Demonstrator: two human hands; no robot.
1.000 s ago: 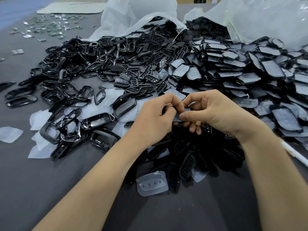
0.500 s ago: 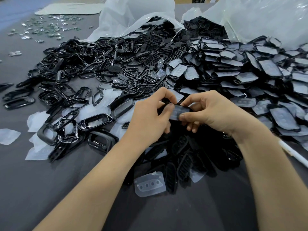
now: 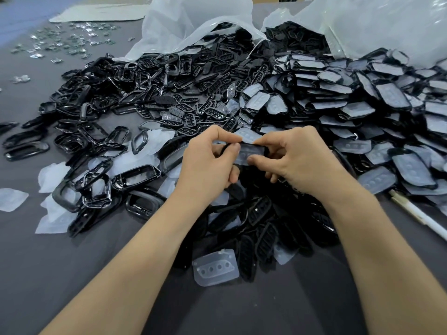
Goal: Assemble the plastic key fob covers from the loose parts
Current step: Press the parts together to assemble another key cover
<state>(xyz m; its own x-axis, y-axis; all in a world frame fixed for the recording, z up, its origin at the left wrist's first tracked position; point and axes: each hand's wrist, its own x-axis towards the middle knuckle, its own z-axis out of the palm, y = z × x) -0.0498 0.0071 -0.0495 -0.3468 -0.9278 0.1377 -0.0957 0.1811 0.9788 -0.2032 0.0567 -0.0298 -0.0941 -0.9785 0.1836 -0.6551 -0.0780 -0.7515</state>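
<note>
My left hand (image 3: 208, 163) and my right hand (image 3: 297, 160) both pinch one key fob cover (image 3: 249, 152) at mid-table, a black plastic piece with a translucent button pad on its face. My fingers hide its two ends. Beneath my hands lies a heap of black grille inserts (image 3: 263, 226). To the left are loose black frames (image 3: 135, 175), and to the right a large pile of black shells faced with translucent pads (image 3: 362, 112). One loose translucent pad (image 3: 216, 267) lies near my left forearm.
Two clear plastic bags (image 3: 193, 22) spill black parts at the back. Small shiny metal pieces (image 3: 60, 42) are scattered at the far left. A white pen (image 3: 416, 213) lies at the right. Bare grey table (image 3: 48, 274) spreads at the front left.
The cover has turned in my fingers, and its translucent pad face now shows more fully between my two thumbs. Both hands stay in nearly the same place.
</note>
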